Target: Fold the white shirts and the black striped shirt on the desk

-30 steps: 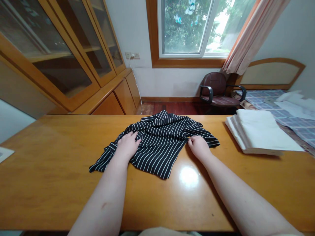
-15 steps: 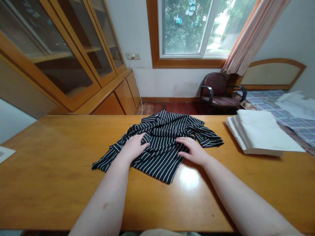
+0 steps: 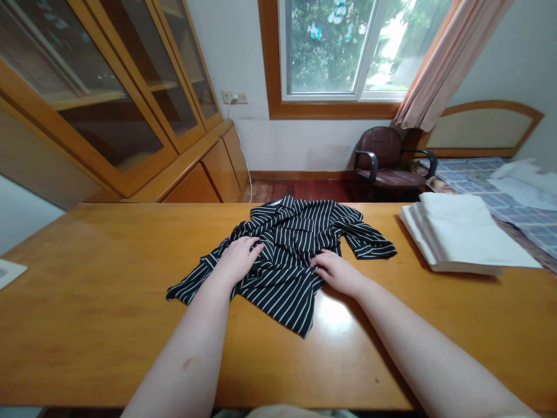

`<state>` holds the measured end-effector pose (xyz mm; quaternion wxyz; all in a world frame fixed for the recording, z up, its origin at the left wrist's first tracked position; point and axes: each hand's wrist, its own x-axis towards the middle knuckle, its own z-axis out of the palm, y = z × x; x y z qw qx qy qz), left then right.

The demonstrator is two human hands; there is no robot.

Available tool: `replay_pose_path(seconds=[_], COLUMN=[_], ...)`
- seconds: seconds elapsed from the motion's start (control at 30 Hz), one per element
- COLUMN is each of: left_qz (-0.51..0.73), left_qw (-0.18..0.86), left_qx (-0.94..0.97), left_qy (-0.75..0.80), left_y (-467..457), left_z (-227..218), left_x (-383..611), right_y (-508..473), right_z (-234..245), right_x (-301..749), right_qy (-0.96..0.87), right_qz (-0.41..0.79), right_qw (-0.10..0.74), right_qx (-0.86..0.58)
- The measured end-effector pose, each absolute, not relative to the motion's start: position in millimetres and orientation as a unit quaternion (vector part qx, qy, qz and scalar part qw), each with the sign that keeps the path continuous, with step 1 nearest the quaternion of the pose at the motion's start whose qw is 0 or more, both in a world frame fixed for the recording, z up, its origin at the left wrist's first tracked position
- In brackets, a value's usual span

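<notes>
A black shirt with white stripes (image 3: 282, 296) lies crumpled on the wooden table (image 3: 108, 348), one short sleeve (image 3: 369, 239) spread to the right and a pointed corner of cloth hanging toward me. My left hand (image 3: 239, 258) rests on the left part of the shirt, thumb apart from the fingers, palm down. At the shirt's right edge, my right hand (image 3: 337, 271) has its fingers bent and drawn together on the cloth. Its fingertips are partly hidden in the folds.
A stack of folded white cloth or paper (image 3: 461, 232) sits at the table's right. Beyond the far edge are a brown armchair (image 3: 380, 154) and a bed with a checked cover (image 3: 461, 180). A glass-doored cabinet (image 3: 143, 162) stands at the left. A white object (image 3: 11, 271) lies at the left edge.
My right hand has drawn slightly toward me and its fingers have closed on the cloth. The shirt's near corner has shifted toward me and right. My left hand has barely moved.
</notes>
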<state>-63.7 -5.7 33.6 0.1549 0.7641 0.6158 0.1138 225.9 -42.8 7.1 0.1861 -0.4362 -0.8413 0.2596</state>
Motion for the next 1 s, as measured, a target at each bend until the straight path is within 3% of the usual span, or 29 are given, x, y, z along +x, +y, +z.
replay_pose_path(seconds=[0.23,0.37,0.6,0.7,0.77,0.87,1.0], left_qz=[0.095,0.06,-0.011,-0.028,-0.03,-0.027,-0.01], left_qw=[0.191,0.188,0.182,0.171,0.162,0.155,0.146], left_qx=[0.697,0.704,0.73,0.732,0.729,0.73,0.738], left_qy=[0.685,0.682,0.658,0.659,0.665,0.665,0.658], left_y=[-1,1,-2,-3,-3,-2,0], left_z=[28,25,20,21,21,22,19], left_x=[-69,-73,-74,-70,-67,-66,-67], right_y=[-35,-30,-25,-29,-35,-45,-49], right_z=[1,2,2,4,8,11,5], right_x=[242,251,257,252,247,237,230], right_qy=[-0.78,-0.745,-0.658,-0.719,-0.795,-0.885,-0.891], right_qz=[0.359,0.268,0.074,0.02,0.045,0.156,0.202], right_qw=[0.242,0.246,0.177,0.22,0.236,0.171,0.079], right_qx=[-0.452,-0.559,-0.728,-0.659,-0.557,-0.404,-0.398])
